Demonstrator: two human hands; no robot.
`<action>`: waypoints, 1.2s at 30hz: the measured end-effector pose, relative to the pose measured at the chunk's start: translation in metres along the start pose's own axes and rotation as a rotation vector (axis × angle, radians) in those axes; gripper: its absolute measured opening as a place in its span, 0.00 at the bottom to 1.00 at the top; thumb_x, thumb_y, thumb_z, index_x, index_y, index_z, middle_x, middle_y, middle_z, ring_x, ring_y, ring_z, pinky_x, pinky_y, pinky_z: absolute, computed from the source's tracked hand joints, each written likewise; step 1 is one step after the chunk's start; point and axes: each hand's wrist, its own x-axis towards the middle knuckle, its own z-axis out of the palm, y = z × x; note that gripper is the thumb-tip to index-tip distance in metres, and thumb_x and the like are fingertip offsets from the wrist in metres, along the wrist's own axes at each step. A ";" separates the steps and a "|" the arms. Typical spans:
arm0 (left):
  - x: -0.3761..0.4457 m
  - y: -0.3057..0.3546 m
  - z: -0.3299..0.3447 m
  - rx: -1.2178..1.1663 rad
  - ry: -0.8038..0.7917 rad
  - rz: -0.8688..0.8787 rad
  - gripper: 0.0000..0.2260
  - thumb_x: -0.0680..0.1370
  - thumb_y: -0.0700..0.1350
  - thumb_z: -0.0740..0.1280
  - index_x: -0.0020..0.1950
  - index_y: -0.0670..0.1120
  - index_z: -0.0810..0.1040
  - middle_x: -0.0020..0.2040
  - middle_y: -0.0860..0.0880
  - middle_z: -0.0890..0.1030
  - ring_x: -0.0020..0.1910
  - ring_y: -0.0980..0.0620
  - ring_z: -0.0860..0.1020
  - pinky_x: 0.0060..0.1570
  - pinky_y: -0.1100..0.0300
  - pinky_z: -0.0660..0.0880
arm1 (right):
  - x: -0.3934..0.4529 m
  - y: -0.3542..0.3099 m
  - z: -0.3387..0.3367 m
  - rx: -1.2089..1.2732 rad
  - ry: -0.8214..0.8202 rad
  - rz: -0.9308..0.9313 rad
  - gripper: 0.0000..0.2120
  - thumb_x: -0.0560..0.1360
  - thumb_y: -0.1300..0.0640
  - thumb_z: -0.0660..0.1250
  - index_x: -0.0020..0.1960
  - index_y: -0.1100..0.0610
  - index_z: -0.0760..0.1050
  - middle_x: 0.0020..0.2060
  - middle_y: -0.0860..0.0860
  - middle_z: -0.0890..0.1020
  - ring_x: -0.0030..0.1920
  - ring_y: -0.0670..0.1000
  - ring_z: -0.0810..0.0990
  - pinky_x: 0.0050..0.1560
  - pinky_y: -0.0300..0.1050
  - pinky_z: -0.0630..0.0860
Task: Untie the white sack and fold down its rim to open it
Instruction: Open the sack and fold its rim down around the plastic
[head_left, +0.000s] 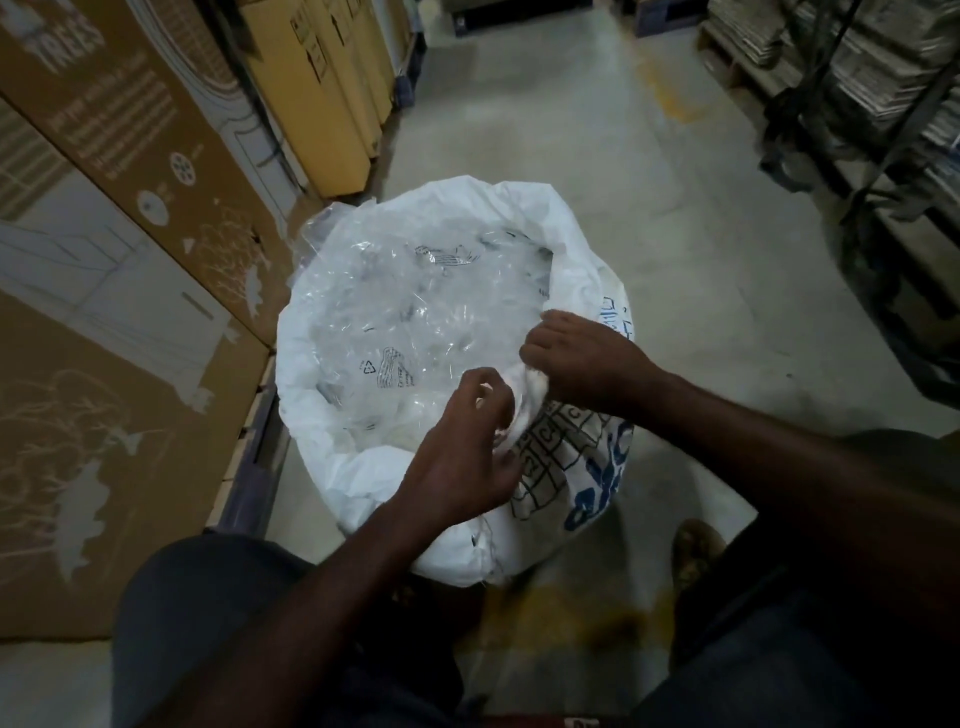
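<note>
Warehouse floor (597, 156) between stacked cartons holds the white sack (571, 467), already untied and gaping over clear plastic bags (415, 322), while left hand (462, 457) and right hand (582, 358) pinch its near rim, partly folded down.

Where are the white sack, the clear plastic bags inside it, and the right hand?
white sack (311, 364): head view, folded-down left rim.
clear plastic bags (415, 301): head view, crinkled top layer.
right hand (582, 358): head view, back of hand.
</note>
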 end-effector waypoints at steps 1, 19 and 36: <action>0.002 0.001 -0.001 -0.137 -0.010 -0.043 0.16 0.74 0.47 0.76 0.54 0.48 0.71 0.66 0.54 0.69 0.58 0.53 0.77 0.48 0.60 0.78 | 0.001 0.002 -0.002 0.004 0.004 0.079 0.09 0.72 0.56 0.61 0.47 0.60 0.76 0.38 0.57 0.80 0.38 0.62 0.80 0.51 0.57 0.78; 0.027 0.012 0.019 0.170 0.011 0.071 0.16 0.69 0.34 0.73 0.39 0.54 0.73 0.37 0.54 0.77 0.36 0.51 0.75 0.32 0.65 0.58 | -0.046 0.011 -0.038 0.165 -0.583 0.285 0.50 0.67 0.52 0.82 0.81 0.39 0.60 0.83 0.46 0.58 0.74 0.53 0.63 0.62 0.56 0.78; 0.033 0.008 0.041 -0.203 -0.166 -0.445 0.14 0.77 0.53 0.75 0.59 0.51 0.78 0.49 0.53 0.84 0.50 0.47 0.83 0.45 0.55 0.76 | -0.041 -0.015 0.014 0.258 -0.181 0.634 0.32 0.70 0.58 0.74 0.67 0.50 0.61 0.56 0.55 0.70 0.47 0.64 0.80 0.36 0.53 0.71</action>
